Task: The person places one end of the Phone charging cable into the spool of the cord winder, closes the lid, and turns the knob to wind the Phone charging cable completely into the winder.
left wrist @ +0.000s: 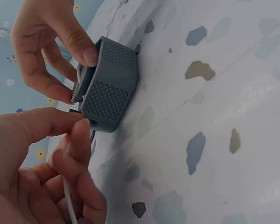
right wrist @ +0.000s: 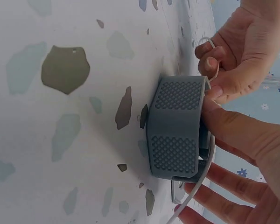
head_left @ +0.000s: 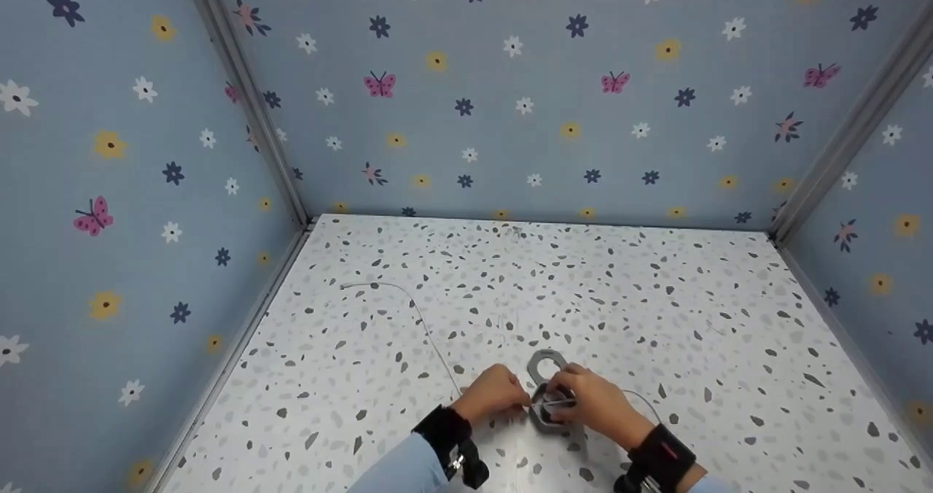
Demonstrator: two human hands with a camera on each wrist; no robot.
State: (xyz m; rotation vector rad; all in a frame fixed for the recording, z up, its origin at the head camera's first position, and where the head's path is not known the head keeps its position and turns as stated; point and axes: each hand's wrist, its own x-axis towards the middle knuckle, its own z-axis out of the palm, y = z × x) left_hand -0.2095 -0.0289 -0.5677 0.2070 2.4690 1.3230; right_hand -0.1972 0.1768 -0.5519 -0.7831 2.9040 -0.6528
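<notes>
A grey six-sided cable winder (head_left: 542,421) with dimpled side panels (left wrist: 106,101) rests on the tabletop. My right hand (head_left: 596,400) grips it from the right, thumb and fingers at its open face over the dark inner part. White cable (right wrist: 194,198) crosses that open face and passes by my right fingers. On the left, my left hand (head_left: 496,392) pinches the cable close to a notch in the winder's rim, its fingertips near the casing. A grey ring-shaped cover (head_left: 536,369) lies just beyond the winder. My right fingers hide much of the inside.
One length of white cable (head_left: 430,336) trails over the speckled tabletop (head_left: 656,296) toward the back left. Another stretch (head_left: 645,400) curves out beside my right wrist. Flower-patterned panels (head_left: 510,114) enclose the back and sides.
</notes>
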